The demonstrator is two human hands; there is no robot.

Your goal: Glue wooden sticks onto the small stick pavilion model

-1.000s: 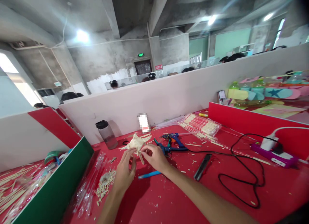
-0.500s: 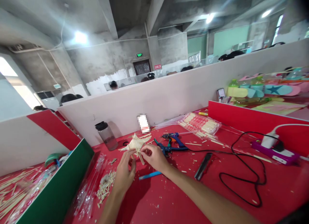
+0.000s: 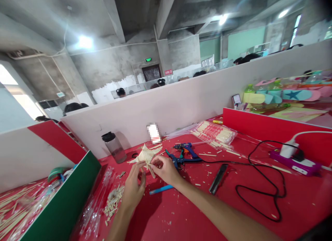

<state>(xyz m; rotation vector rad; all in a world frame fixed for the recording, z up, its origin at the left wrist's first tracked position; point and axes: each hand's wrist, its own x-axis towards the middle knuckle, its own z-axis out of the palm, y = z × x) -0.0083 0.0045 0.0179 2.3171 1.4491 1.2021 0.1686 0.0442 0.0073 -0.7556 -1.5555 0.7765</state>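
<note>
A pale star-like piece made of thin wooden sticks [image 3: 146, 153] lies on the red table just beyond my hands. My left hand [image 3: 135, 180] touches its near left side, fingers bent with the thumb apart. My right hand [image 3: 164, 168] pinches at its near end, thumb and forefinger together on a short stick there. Just right of my right hand are a blue hot glue gun [image 3: 190, 151] and dark blue-handled pliers [image 3: 185, 160]. A blue pen [image 3: 161, 189] lies beneath my right wrist. Fingertips partly hide the near end of the piece.
A water bottle [image 3: 114, 147] and a phone [image 3: 154, 133] stand by the white partition [image 3: 181, 102]. Bundled sticks [image 3: 215, 133] lie at the back. To the right are a utility knife [image 3: 218, 178], a black cord [image 3: 281, 175] and a purple power strip [image 3: 295, 163]. Stick offcuts [image 3: 113, 201] lie left.
Both hands stay at the star-like stick piece in nearly the same pose. The view has shifted very slightly; nothing else has visibly moved.
</note>
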